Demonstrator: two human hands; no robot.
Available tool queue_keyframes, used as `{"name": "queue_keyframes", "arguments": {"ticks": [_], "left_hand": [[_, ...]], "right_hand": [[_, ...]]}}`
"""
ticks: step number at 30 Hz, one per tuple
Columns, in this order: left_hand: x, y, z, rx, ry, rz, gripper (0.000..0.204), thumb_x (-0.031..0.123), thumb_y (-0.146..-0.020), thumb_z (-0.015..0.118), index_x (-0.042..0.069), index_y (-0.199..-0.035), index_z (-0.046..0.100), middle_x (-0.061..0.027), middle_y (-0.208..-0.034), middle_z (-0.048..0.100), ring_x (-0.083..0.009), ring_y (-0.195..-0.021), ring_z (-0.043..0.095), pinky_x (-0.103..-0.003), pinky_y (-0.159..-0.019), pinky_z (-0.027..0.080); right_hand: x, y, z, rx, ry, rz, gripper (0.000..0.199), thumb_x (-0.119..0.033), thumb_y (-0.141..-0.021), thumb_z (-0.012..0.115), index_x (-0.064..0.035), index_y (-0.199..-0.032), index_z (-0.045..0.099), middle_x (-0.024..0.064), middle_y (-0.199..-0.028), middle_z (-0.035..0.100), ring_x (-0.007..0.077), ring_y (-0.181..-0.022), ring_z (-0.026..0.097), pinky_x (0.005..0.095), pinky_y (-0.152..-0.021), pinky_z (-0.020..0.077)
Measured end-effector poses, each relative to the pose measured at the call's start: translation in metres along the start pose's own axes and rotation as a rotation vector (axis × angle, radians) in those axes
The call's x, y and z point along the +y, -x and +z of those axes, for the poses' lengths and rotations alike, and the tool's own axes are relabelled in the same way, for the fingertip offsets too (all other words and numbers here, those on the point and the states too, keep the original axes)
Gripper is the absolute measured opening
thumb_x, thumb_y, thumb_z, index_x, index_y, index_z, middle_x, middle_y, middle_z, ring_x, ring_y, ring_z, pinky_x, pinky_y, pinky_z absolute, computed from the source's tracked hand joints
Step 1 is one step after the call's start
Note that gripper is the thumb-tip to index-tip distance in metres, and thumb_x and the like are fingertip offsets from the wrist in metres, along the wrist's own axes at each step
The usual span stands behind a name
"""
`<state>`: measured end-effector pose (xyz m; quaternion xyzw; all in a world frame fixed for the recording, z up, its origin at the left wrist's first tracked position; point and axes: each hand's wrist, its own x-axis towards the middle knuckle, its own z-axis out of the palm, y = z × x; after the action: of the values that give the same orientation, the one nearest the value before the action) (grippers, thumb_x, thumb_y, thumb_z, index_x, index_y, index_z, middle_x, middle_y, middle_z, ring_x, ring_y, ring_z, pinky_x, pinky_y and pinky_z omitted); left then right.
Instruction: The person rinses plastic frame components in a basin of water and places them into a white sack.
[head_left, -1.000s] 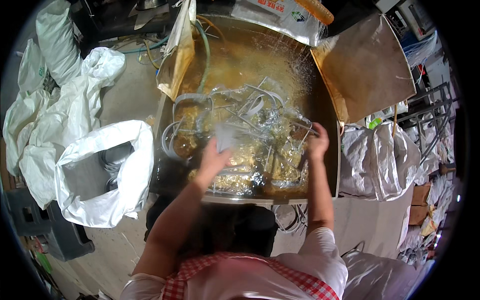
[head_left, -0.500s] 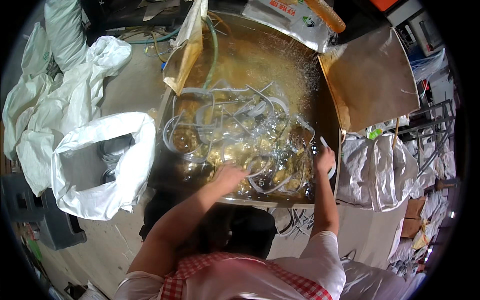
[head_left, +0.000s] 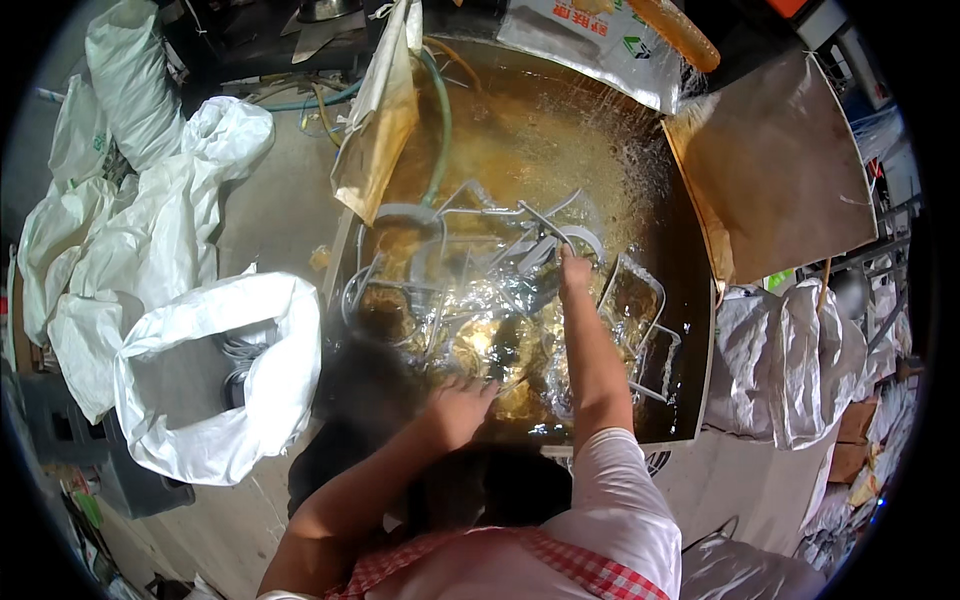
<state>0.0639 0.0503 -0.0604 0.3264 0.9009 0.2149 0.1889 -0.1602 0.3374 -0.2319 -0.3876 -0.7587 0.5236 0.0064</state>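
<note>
Right hand point(head_left: 573, 272) seemingly touches metal frames point(head_left: 520, 245).

Brown liquid point(head_left: 540, 150), white sacks point(head_left: 215, 400), red-checked apron point(head_left: 590, 570), green hose point(head_left: 440, 130).

You've got a big square tank point(head_left: 700, 330) of brown, foaming water under you, and a tangle of grey wire frames point(head_left: 480, 270) sits right in it, half sunk. The tank stands on a concrete floor point(head_left: 270, 200), where white woven sacks point(head_left: 215, 390) sit open just left of it.
</note>
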Motion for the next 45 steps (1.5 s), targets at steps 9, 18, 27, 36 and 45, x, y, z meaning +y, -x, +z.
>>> {"name": "queue_keyframes", "arguments": {"ticks": [9, 18, 27, 36, 45], "left_hand": [[-0.016, 0.022, -0.022, -0.133, 0.007, -0.082, 0.054, 0.024, -0.075, 0.064, 0.004, -0.122, 0.045, -0.0142, -0.117, 0.053, -0.0307, -0.104, 0.052, -0.040, -0.094, 0.035], [-0.013, 0.021, -0.018, -0.122, 0.100, -0.106, 0.053, 0.022, -0.076, 0.063, 0.005, -0.122, 0.044, -0.0130, -0.118, 0.052, -0.0290, -0.104, 0.052, -0.039, -0.095, 0.036], [-0.009, 0.021, -0.032, -0.066, 0.047, -0.091, 0.051, 0.023, -0.075, 0.064, 0.005, -0.119, 0.047, -0.0134, -0.115, 0.053, -0.0293, -0.101, 0.054, -0.039, -0.091, 0.039], [-0.017, 0.001, -0.080, 0.653, 0.610, -0.309, 0.056, 0.017, -0.080, 0.060, -0.002, -0.127, 0.038, -0.0231, -0.121, 0.048, -0.0327, -0.108, 0.051, -0.039, -0.092, 0.039], [-0.039, -0.023, -0.051, 0.788, 1.822, -0.347, 0.031, 0.003, -0.082, 0.055, 0.001, -0.112, 0.045, -0.0040, -0.090, 0.055, -0.0125, -0.074, 0.055, -0.025, -0.066, 0.048]], "right_hand": [[-0.031, 0.046, 0.051, -0.041, -1.079, 0.241, 0.057, -0.054, -0.080, 0.056, -0.0083, -0.114, 0.053, 0.0094, -0.102, 0.057, 0.0212, -0.087, 0.054, 0.0344, -0.076, 0.0449], [-0.034, 0.021, 0.075, -0.221, -0.979, 0.229, 0.069, -0.069, -0.075, 0.047, -0.0082, -0.108, 0.049, 0.0139, -0.090, 0.056, 0.0261, -0.075, 0.055, 0.0390, -0.072, 0.0483], [-0.051, 0.044, 0.037, -0.579, -1.042, 0.228, 0.027, -0.015, -0.071, 0.058, -0.0035, -0.095, 0.053, 0.0108, -0.092, 0.058, 0.0253, -0.085, 0.057, 0.0385, -0.076, 0.0489], [-0.090, 0.211, -0.013, -0.797, 0.019, -0.270, 0.041, -0.014, -0.067, 0.062, 0.0015, -0.104, 0.052, 0.0110, -0.099, 0.059, 0.0200, -0.091, 0.057, 0.0343, -0.078, 0.0463], [-0.087, 0.295, -0.039, -1.070, 0.273, -0.626, 0.059, -0.010, -0.068, 0.062, 0.0015, -0.123, 0.044, 0.0178, -0.118, 0.052, 0.0237, -0.109, 0.051, 0.0336, -0.091, 0.0404]]}}
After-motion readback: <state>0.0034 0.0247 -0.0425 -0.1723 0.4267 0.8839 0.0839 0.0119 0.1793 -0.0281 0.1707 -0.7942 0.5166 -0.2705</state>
